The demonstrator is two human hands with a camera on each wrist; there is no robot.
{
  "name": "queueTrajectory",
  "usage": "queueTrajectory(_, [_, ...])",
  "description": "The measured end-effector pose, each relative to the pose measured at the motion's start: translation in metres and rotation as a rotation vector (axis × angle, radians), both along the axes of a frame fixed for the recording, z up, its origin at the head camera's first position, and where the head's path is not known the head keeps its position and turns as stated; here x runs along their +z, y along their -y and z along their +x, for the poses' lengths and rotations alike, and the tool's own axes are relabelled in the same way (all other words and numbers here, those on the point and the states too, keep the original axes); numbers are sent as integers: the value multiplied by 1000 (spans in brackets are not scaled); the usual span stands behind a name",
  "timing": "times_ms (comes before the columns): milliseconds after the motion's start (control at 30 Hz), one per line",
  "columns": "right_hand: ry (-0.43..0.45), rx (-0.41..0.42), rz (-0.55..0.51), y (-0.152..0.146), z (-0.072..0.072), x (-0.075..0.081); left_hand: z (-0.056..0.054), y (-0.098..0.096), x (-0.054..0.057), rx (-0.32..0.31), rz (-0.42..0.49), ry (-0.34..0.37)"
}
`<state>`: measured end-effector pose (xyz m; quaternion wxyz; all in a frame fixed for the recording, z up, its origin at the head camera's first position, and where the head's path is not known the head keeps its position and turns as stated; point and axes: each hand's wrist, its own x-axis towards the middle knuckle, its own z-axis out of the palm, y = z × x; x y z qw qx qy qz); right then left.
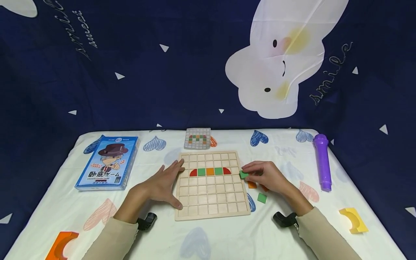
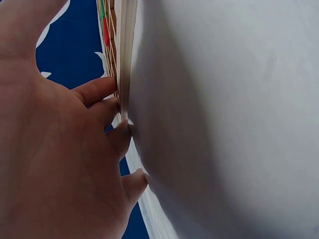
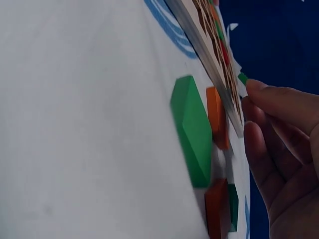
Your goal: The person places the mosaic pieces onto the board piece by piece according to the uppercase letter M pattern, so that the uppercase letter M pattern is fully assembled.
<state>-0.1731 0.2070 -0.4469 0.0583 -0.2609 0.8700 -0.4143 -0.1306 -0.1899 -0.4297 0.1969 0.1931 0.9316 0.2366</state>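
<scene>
A square wooden grid board [image 1: 197, 199] lies in the middle of the table. One row of its cells holds red quarter-round end tiles [image 1: 193, 173], green square tiles and an orange tile [image 1: 210, 171] between them. My left hand [image 1: 159, 186] rests at the board's left edge, thumb and fingers spread along it. At the right edge, my right hand [image 1: 268, 177] pinches a green square tile [image 1: 243, 174] between thumb and fingers. Beneath and beside that hand lie loose orange tiles [image 3: 217, 118] and a green tile [image 3: 192, 130]; the hand partly hides them in the head view.
Behind the board lies a small pattern card [image 1: 197, 138] with a coloured grid. A blue game box [image 1: 108, 162] sits at left, a purple tube-shaped thing [image 1: 322, 162] at right. An orange arch block [image 1: 61, 245] and a yellow arch block [image 1: 354, 220] lie near the front corners.
</scene>
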Motion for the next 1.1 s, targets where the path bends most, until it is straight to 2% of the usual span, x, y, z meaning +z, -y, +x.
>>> queueTrajectory(200, [32, 3, -21, 5, 4, 1, -2, -5, 1, 3, -15, -1])
queueTrajectory(500, [-12, 47, -29, 17, 3, -1, -2, -6, -1, 10, -12, 2])
queueTrajectory(800, [21, 86, -17, 44, 4, 1, -1, -3, -1, 0, -19, -14])
queueTrajectory(1100, [53, 170, -61, 79, 4, 0, 1, -1, -1, 9, -25, -11])
